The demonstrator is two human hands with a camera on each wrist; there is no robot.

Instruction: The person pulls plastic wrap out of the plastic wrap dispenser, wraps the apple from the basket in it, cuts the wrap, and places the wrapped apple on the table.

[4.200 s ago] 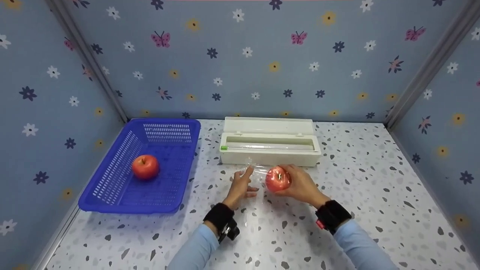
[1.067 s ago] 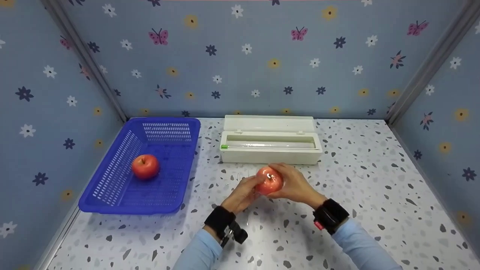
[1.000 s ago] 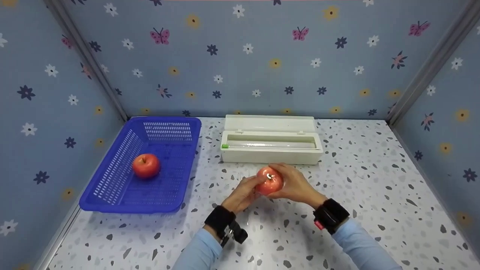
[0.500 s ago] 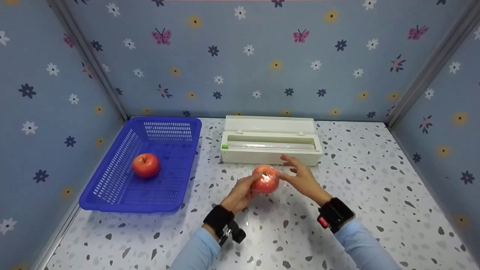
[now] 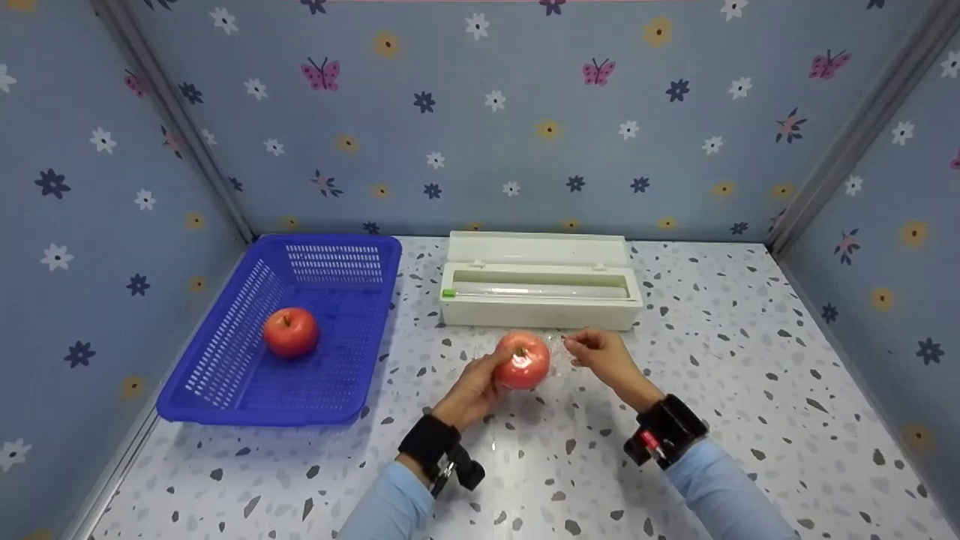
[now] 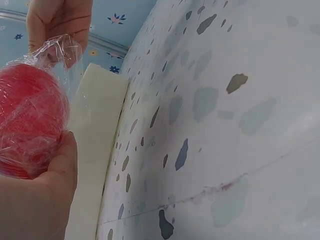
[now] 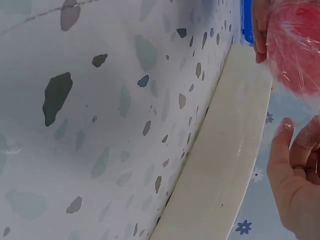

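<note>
At frame centre, the left hand (image 5: 474, 384) is gripping the apple (image 5: 522, 361) while the right hand (image 5: 606, 358) is pinching the film (image 6: 60, 47), needing tightening next.

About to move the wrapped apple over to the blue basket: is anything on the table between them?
Nothing visible. The wrapped apple sits in the left hand; bare speckled table lies between it and the blue basket. The right hand pinches loose film on the far side.
</note>
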